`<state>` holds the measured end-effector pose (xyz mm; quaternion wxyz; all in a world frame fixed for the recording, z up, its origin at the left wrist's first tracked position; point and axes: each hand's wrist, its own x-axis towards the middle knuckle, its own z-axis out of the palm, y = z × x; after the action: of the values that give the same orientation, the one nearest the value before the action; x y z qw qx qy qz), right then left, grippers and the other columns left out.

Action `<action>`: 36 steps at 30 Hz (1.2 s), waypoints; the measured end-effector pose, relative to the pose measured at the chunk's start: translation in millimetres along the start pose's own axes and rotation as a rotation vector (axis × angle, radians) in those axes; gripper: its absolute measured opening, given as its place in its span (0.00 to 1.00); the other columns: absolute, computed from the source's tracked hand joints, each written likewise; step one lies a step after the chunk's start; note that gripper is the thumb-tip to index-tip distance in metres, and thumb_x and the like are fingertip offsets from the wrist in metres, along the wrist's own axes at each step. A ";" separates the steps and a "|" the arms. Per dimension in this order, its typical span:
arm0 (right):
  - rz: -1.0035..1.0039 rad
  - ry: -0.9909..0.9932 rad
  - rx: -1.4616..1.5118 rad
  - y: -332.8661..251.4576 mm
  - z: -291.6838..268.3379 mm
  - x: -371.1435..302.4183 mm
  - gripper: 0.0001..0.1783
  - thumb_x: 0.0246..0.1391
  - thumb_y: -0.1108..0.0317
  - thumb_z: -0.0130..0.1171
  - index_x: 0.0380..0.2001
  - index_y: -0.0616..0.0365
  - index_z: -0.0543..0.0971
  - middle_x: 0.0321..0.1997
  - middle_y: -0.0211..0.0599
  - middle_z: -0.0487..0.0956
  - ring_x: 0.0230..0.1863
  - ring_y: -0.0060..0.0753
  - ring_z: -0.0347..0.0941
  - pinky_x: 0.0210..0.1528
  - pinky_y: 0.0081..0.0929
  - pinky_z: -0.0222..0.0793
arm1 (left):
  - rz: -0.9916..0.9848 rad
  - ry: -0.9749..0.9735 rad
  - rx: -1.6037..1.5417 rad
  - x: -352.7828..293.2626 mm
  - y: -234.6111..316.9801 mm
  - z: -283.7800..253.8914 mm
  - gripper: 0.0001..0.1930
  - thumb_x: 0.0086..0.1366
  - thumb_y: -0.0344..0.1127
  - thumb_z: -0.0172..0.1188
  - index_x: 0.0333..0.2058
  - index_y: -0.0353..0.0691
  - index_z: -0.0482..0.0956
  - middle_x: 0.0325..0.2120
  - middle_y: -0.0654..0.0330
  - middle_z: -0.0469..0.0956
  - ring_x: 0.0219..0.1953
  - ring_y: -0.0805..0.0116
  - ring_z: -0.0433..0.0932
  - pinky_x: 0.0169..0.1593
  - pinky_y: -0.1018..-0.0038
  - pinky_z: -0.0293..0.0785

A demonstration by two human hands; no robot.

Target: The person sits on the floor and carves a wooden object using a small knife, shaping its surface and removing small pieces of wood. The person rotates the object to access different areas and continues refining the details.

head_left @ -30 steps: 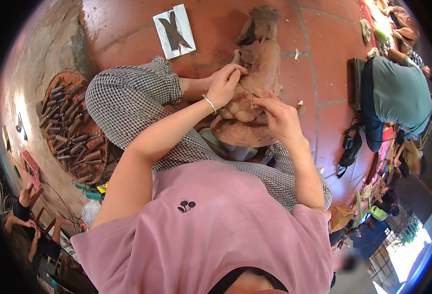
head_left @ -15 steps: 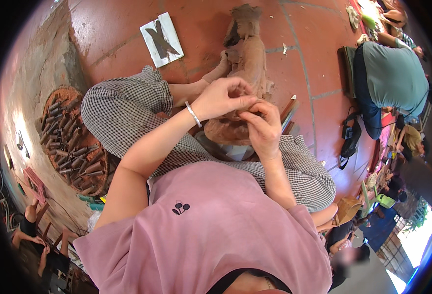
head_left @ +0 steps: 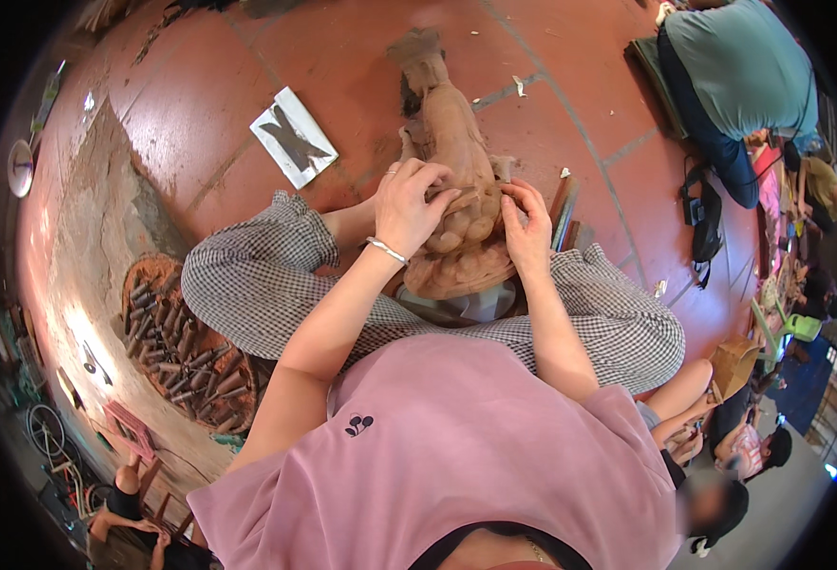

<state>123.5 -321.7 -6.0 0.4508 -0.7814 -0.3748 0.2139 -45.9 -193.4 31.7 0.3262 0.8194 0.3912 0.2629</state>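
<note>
A brown carved statue of a robed figure stands between my crossed legs, its rounded base nearest me. My left hand, with a silver bangle on the wrist, is at the statue's left side. Its fingers curve and the thumb stands apart from the index finger, with nothing visible between them. On the other side, my right hand has its fingers stretched upward, their tips at a small part jutting from the statue. Below the base is a pale grey support, partly hidden by the base.
Left of me, a round basket holds several dark-handled tools. Two dark blades lie on a white sheet on the tiled floor. Right of the statue are narrow sticks. A black strapped bag lies near a seated person.
My hands, pinched close together over the statue before, have parted to its two sides. The view has shifted, showing more of the statue's front and more floor on the left.
</note>
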 end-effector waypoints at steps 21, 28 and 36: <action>-0.078 0.062 -0.121 -13.6 4.9 1.2 0.11 0.58 0.67 0.61 0.43 0.56 0.81 0.48 0.41 0.83 0.53 0.49 0.76 0.55 0.41 0.71 | 0.315 -0.051 0.223 22.2 7.6 9.2 0.09 0.50 0.30 0.71 0.25 0.40 0.77 0.46 0.62 0.77 0.53 0.56 0.72 0.56 0.58 0.64; -0.164 0.135 -0.045 -11.2 5.8 -1.4 0.10 0.57 0.67 0.60 0.42 0.57 0.81 0.44 0.40 0.83 0.47 0.49 0.76 0.51 0.42 0.71 | 0.419 -0.102 0.184 26.9 -2.5 -0.9 0.10 0.49 0.30 0.72 0.25 0.40 0.77 0.46 0.61 0.77 0.53 0.55 0.72 0.57 0.58 0.62; -0.141 0.106 -0.093 -17.2 2.9 0.7 0.10 0.57 0.68 0.59 0.41 0.57 0.81 0.43 0.41 0.82 0.46 0.50 0.76 0.50 0.41 0.71 | 0.447 -0.113 0.083 39.3 0.0 11.0 0.11 0.48 0.30 0.73 0.24 0.42 0.76 0.46 0.63 0.77 0.52 0.57 0.72 0.59 0.56 0.59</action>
<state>115.2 -314.2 7.4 0.4474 -0.7833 -0.4139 0.1224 -16.6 -165.1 31.4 0.2475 0.9118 0.1916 0.2660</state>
